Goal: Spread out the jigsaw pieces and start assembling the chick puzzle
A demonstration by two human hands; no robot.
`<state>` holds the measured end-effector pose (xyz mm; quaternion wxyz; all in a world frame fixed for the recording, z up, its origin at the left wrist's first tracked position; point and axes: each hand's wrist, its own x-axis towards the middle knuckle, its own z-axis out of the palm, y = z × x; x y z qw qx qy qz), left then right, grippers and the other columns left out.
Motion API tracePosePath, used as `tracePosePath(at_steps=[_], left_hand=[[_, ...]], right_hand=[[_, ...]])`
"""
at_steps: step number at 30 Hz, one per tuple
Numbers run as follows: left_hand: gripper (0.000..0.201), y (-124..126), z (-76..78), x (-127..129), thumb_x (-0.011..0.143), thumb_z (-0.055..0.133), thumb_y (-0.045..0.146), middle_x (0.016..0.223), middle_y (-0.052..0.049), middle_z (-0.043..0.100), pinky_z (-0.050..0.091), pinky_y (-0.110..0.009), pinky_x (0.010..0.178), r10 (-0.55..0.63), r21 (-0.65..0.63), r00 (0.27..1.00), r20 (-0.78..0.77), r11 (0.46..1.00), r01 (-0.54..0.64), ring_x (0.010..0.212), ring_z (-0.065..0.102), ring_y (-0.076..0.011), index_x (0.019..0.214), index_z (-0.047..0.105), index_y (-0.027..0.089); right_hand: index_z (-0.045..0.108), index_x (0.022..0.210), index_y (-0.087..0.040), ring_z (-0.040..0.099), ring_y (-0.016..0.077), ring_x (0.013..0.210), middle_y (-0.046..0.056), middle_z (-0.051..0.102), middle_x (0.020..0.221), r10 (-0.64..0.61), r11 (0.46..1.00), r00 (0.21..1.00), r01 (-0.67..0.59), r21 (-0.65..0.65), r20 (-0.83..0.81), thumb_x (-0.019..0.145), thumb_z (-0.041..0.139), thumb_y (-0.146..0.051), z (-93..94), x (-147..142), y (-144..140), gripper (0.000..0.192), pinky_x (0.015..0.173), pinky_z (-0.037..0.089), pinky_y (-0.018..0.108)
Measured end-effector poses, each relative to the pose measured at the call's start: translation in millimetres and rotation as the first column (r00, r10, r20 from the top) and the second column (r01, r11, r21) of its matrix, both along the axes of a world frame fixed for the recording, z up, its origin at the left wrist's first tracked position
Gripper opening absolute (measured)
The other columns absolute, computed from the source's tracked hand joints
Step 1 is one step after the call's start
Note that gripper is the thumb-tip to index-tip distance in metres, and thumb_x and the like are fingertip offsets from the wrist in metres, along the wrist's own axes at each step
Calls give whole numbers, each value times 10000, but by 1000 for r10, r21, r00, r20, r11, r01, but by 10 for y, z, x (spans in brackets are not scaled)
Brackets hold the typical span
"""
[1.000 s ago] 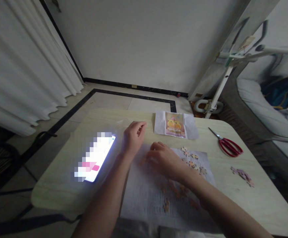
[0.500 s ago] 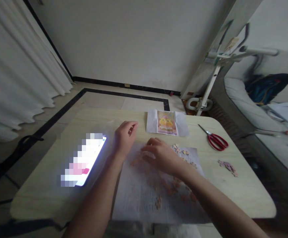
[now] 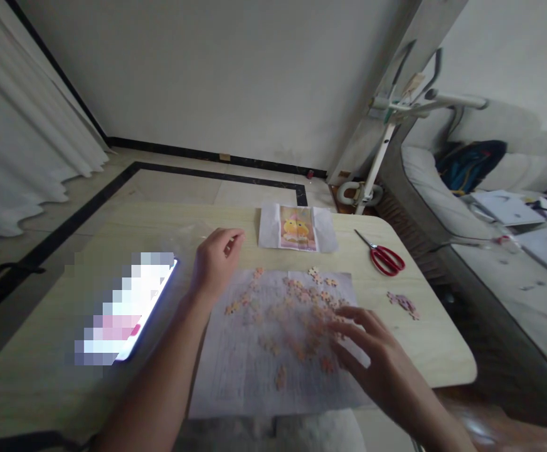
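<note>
My right hand [image 3: 370,342] is over the right side of a paper sheet [image 3: 226,389], its fingers apart and slightly bent at the edge of a spread of small jigsaw pieces [image 3: 306,295]. Some pieces near the fingertips are blurred. My left hand [image 3: 217,257] rests by the sheet's upper left corner, its fingers curled and pressed together; whatever they may hold is hidden. Beyond the sheet lies a creased paper with a picture of yellow chicks [image 3: 298,229].
A lit phone [image 3: 135,314], partly pixelated, lies left of my left forearm. Red-handled scissors [image 3: 386,258] and a small pile of pieces [image 3: 403,304] are on the right of the table [image 3: 424,351]. A sofa [image 3: 480,276] and white exercise equipment [image 3: 377,157] stand beyond.
My right hand has moved right and nearer to me, and its fingers have spread, uncovering pieces in the middle of the sheet. My left hand keeps its curled shape. The whole view has shifted.
</note>
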<state>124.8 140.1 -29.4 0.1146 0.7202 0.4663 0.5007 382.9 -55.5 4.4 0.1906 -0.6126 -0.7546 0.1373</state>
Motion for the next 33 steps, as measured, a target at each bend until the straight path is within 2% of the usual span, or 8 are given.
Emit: tracePosePath(at_steps=[4, 9, 12, 17, 22, 25, 29, 33], left_hand=[[135, 6, -23, 2, 880, 571, 242, 816, -25, 684, 493, -229, 639, -1, 9, 1000, -17, 1000, 1, 681, 625, -118, 902, 685, 172], [149, 10, -42, -1, 881, 571, 269, 836, -22, 684, 491, -226, 626, 6, -12, 1000, -15, 1000, -6, 669, 628, -118, 911, 686, 179], [146, 13, -35, -6, 877, 574, 273, 826, -20, 683, 488, -225, 609, 2, -3, 1000, -13, 1000, -2, 661, 626, -122, 905, 686, 185], [144, 16, -32, -12, 871, 584, 278, 822, -24, 682, 485, -224, 599, 3, -15, 1000, -20, 1000, -3, 668, 629, -130, 909, 690, 189], [146, 9, -33, -9, 872, 584, 279, 809, -23, 679, 487, -230, 603, 5, -11, 999, -36, 1000, -6, 658, 624, -127, 907, 689, 183], [140, 6, -28, -5, 871, 587, 272, 811, -20, 680, 485, -227, 605, 10, -9, 999, -47, 1000, -10, 655, 622, -123, 902, 688, 180], [139, 6, -32, 0, 871, 588, 266, 816, -19, 682, 486, -222, 609, 16, -15, 999, -44, 1000, -17, 659, 629, -120, 899, 690, 176], [143, 3, -40, 5, 875, 586, 264, 828, -19, 687, 491, -230, 623, 6, -12, 999, -41, 1000, -7, 661, 631, -119, 906, 690, 170]], right_hand=[[635, 1157, -304, 548, 258, 1136, 84, 561, 1240, 82, 993, 995, -86, -83, -55, 858, 574, -153, -46, -266, -312, 341, 921, 525, 427], [633, 1170, -281, 575, 235, 1034, 83, 616, 1136, 74, 992, 989, -87, -91, -130, 856, 552, -101, -61, -452, -294, 371, 892, 522, 401], [646, 1152, -284, 572, 232, 998, 81, 618, 1091, 66, 992, 988, -79, -93, -137, 881, 546, -125, -46, -352, -136, 330, 879, 510, 405], [677, 1010, -220, 544, 232, 930, 90, 601, 993, -98, 995, 993, 97, -19, -65, 910, 530, -171, -78, -106, 179, 185, 818, 482, 383], [640, 812, -204, 522, 201, 837, 65, 575, 905, -118, 991, 992, 121, -61, 44, 899, 551, -184, -112, -119, 340, 126, 743, 441, 322], [621, 775, -197, 518, 191, 815, 59, 571, 882, -121, 991, 992, 123, -53, 43, 902, 545, -183, -129, -153, 348, 149, 723, 430, 308], [657, 818, -194, 535, 196, 834, 64, 581, 888, -127, 992, 992, 127, -15, -27, 879, 577, -171, -151, -87, 348, 104, 739, 448, 313], [691, 984, -197, 558, 213, 877, 76, 599, 925, -142, 979, 983, 157, 133, -113, 865, 622, -207, -165, 44, 466, 139, 780, 477, 342]])
